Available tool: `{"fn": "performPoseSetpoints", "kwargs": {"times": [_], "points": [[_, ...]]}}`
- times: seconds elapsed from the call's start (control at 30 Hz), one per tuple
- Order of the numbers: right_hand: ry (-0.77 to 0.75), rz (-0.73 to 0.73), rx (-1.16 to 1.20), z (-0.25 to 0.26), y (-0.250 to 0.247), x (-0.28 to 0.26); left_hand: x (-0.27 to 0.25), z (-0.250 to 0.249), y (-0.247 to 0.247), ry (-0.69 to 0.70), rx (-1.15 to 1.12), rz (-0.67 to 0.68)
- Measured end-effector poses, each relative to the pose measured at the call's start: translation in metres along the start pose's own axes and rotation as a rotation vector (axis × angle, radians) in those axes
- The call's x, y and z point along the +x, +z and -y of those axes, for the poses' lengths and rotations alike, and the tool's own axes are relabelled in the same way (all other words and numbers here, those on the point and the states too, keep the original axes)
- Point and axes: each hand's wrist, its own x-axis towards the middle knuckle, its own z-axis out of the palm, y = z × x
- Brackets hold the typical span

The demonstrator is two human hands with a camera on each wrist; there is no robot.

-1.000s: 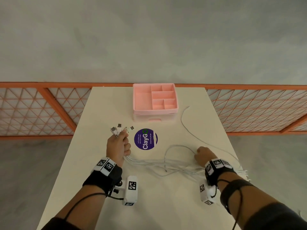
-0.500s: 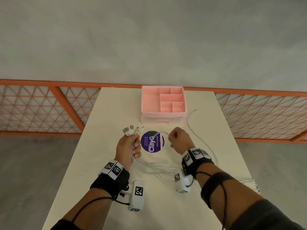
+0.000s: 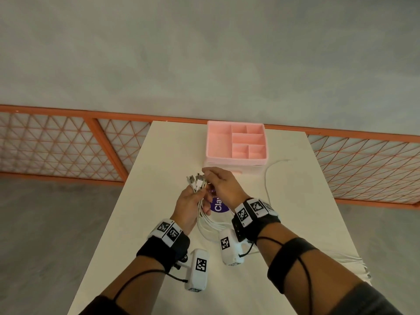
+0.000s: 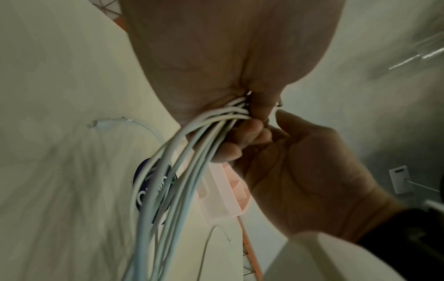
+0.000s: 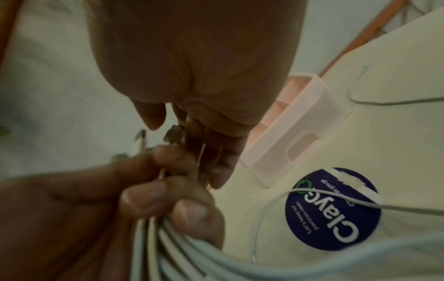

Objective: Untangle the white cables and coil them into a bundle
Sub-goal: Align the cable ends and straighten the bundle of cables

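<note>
My left hand (image 3: 192,202) grips a bundle of white cables (image 3: 204,223) above the table. Their plug ends (image 3: 195,180) stick up out of the fist, and the rest hangs down in loops to the tabletop. In the left wrist view the cables (image 4: 192,152) fan out from under the curled fingers. My right hand (image 3: 221,186) reaches across from the right. Its thumb and fingertips (image 5: 216,163) pinch one plug (image 5: 173,136) at the top of the bundle. One loose cable (image 3: 267,180) still curves over the table to the right.
A pink compartment organizer (image 3: 236,159) stands at the table's far middle, just beyond my hands. A round purple sticker (image 3: 218,206) lies under my hands. More white cable (image 3: 354,260) trails off the right table edge. An orange lattice railing (image 3: 68,144) runs behind the table.
My right hand came from the right side of the table over to the plug ends in my left hand, bringing a cable along. My left hand lifted slightly and kept its grip on the bundle.
</note>
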Motion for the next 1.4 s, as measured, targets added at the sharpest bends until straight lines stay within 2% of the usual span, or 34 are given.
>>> {"fn": "performPoseSetpoints", "kwargs": {"times": [0.1, 0.2, 0.3, 0.4, 0.47, 0.57, 0.63, 0.9, 1.03, 1.1, 1.2, 1.27, 1.4], "points": [[-0.042, 0.042, -0.168, 0.002, 0.003, 0.0, 0.0, -0.005, 0.006, -0.053, 0.033, 0.018], [-0.001, 0.078, -0.064, 0.007, 0.0, -0.005, -0.001, -0.01, 0.011, -0.058, 0.067, 0.071], [-0.038, 0.11, -0.121, 0.007, 0.0, -0.006, -0.002, -0.014, 0.017, -0.003, 0.135, 0.044], [-0.022, 0.18, -0.077, -0.009, 0.011, -0.007, 0.008, -0.02, 0.016, 0.006, 0.0, -0.079], [0.011, 0.203, -0.08, -0.023, 0.012, -0.015, 0.012, -0.023, 0.012, -0.025, -0.121, -0.087], [-0.016, 0.265, -0.391, -0.037, -0.004, -0.03, 0.015, -0.03, 0.007, 0.01, -0.296, -0.077], [-0.027, 0.28, -0.624, -0.05, -0.024, -0.037, 0.017, -0.033, 0.003, 0.039, -0.309, -0.08], [0.088, 0.117, -0.872, -0.071, -0.102, -0.066, 0.026, -0.049, 0.01, 0.132, -0.359, -0.151], [0.133, 0.136, -0.806, -0.075, -0.119, -0.077, 0.027, -0.051, 0.013, 0.128, -0.305, -0.126], [0.108, 0.036, -0.655, -0.075, -0.128, -0.082, 0.026, -0.048, 0.011, 0.093, -0.275, -0.106], [0.04, -0.236, -0.563, -0.077, -0.15, -0.08, 0.024, -0.037, 0.005, 0.047, -0.254, -0.087], [0.126, -0.264, -0.69, -0.082, -0.167, -0.075, 0.024, -0.031, 0.001, 0.028, -0.257, -0.092], [0.455, -0.013, -0.942, -0.107, -0.176, -0.071, 0.023, -0.031, -0.001, -0.002, -0.275, -0.095]]}}
